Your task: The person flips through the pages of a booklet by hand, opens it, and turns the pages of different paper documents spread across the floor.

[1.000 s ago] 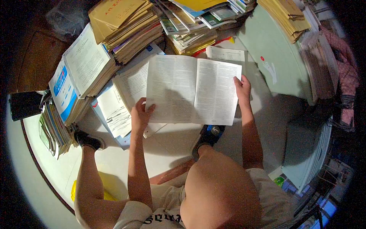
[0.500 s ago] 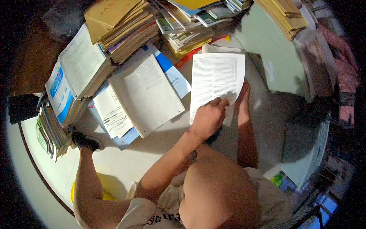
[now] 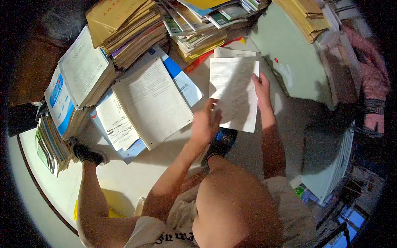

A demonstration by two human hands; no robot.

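A printed sheet [image 3: 235,91], folded to half its earlier width, stands out over the floor above my right shoe. My right hand [image 3: 262,89] grips its right edge between thumb and fingers. Beside the lower left edge is my left hand [image 3: 206,122], its fingers apart and slightly blurred; whether a fingertip touches the paper is unclear. To the left lies a thick stack of printed pages [image 3: 155,103], partly over a blue and white cover [image 3: 182,78]. Another small printed paper [image 3: 231,53] shows just behind the folded sheet.
Piles of brown envelopes [image 3: 120,20], magazines [image 3: 198,43] and printed papers [image 3: 84,66] stand along the back and left. A pale green board [image 3: 293,53] leans at the right. A yellow bag [image 3: 111,202] lies by my left leg, and my shoe [image 3: 223,140] is below the sheet.
The wide two-page sheet has been folded to a single-page width. My left hand crossed over to it, then drew back left off its face. My right hand now shows at the right edge.
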